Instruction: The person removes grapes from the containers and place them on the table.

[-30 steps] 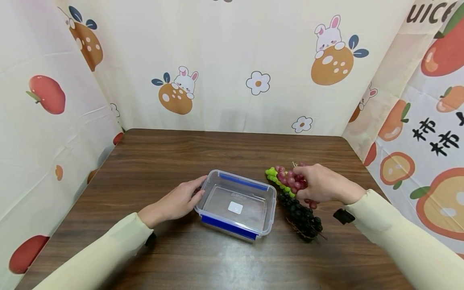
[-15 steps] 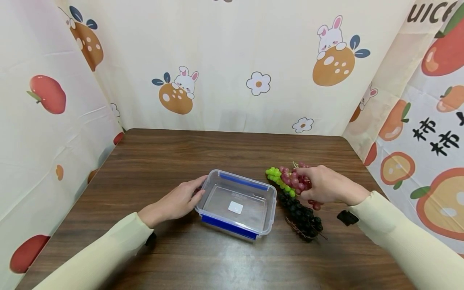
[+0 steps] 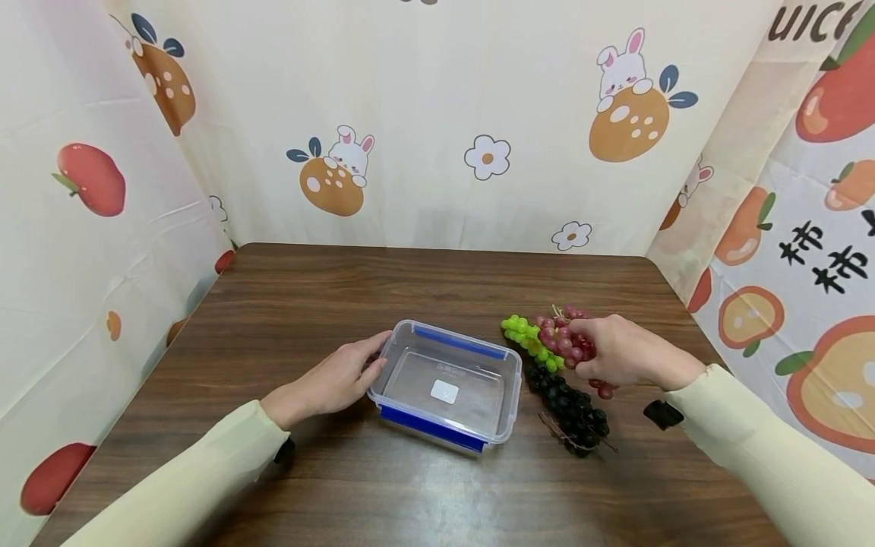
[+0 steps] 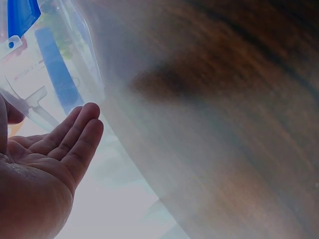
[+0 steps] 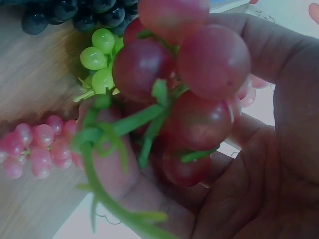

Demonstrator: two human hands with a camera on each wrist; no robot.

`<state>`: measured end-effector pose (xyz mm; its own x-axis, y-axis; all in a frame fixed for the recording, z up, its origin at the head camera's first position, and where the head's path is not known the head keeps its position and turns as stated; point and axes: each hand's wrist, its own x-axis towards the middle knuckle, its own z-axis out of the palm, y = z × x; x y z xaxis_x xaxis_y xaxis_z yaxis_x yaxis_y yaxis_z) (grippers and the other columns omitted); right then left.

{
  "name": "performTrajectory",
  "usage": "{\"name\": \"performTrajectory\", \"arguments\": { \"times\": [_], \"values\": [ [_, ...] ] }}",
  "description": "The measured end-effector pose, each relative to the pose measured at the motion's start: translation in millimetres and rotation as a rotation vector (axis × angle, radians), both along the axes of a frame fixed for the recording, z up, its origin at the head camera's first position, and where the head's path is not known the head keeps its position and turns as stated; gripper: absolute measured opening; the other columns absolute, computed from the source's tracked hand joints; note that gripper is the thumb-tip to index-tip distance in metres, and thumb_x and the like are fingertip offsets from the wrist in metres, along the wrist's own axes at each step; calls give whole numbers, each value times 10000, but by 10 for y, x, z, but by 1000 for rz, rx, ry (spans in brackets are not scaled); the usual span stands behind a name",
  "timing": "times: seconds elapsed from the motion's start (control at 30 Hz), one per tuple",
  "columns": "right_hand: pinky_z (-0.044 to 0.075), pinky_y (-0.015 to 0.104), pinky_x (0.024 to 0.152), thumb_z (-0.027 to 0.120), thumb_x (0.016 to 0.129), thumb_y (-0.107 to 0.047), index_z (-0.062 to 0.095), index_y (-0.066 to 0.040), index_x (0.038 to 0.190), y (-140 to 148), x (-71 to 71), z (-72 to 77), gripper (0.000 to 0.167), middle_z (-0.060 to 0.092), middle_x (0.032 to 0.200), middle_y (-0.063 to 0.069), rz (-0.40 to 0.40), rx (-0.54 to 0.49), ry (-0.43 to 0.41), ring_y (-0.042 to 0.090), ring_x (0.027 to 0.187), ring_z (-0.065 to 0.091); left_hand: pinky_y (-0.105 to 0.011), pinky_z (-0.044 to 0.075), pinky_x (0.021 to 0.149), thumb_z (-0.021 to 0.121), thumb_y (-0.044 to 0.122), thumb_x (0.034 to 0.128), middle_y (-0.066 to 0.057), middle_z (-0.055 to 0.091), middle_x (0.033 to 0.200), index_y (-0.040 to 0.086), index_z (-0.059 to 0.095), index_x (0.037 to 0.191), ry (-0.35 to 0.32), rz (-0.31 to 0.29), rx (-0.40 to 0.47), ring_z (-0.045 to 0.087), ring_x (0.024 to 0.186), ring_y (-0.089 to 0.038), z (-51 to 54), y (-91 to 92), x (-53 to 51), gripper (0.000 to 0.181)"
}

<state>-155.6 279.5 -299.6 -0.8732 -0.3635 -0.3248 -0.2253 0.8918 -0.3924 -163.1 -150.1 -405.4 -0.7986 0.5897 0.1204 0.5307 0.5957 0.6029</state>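
My right hand [image 3: 620,351] holds a bunch of red grapes [image 3: 567,343] between thumb and fingers. In the right wrist view, these red grapes [image 5: 199,119] are large and close, their green stem hanging in front. Bright green grapes [image 3: 525,334] lie just left of them, and dark black grapes [image 3: 574,414] stretch out nearer the front. My left hand [image 3: 335,380] touches the left side of a clear plastic box [image 3: 444,387] with blue clips. Seen from the left wrist, that hand's fingers [image 4: 79,142] are mostly straight beside the box wall.
Another bunch of pink grapes [image 5: 42,147] lies on the table in the right wrist view. The brown wooden table [image 3: 328,289] runs back to a fruit-and-rabbit patterned curtain [image 3: 424,152]. A similar fruit-print cloth [image 3: 807,304] hangs along the right side.
My right hand has shifted a little to the right with the red grapes, exposing more of the green bunch. The left hand and the box have stayed in place.
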Motion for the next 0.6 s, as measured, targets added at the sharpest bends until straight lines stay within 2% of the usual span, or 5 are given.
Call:
{"name": "performTrajectory", "arguments": {
  "times": [0.13, 0.43, 0.6],
  "values": [
    [527, 308, 510, 752, 863, -116, 625, -74, 1195, 22, 5, -23, 358, 627, 849, 57, 1, 8, 7, 130, 564, 611, -455, 539, 986, 512, 107, 1070, -183, 607, 1392, -46, 372, 1549, -9, 0, 3, 637, 1161, -214, 1, -2, 5, 521],
    [480, 314, 539, 740, 882, -108, 580, -21, 1340, 76, -4, -48, 493, 638, 799, 19, 10, 39, 23, 125, 569, 590, -453, 538, 986, 509, 108, 1071, -192, 603, 1396, -55, 370, 1547, -1, -1, 4, 635, 1164, -215, 4, 1, 1, 521],
    [469, 319, 528, 740, 886, -112, 496, 22, 1461, 105, -3, -59, 640, 640, 818, 28, -3, 55, 9, 131, 569, 583, -456, 535, 991, 506, 112, 1073, -190, 599, 1402, -50, 365, 1551, -9, -2, 2, 633, 1171, -217, 8, 2, 0, 524]
  ]
}}
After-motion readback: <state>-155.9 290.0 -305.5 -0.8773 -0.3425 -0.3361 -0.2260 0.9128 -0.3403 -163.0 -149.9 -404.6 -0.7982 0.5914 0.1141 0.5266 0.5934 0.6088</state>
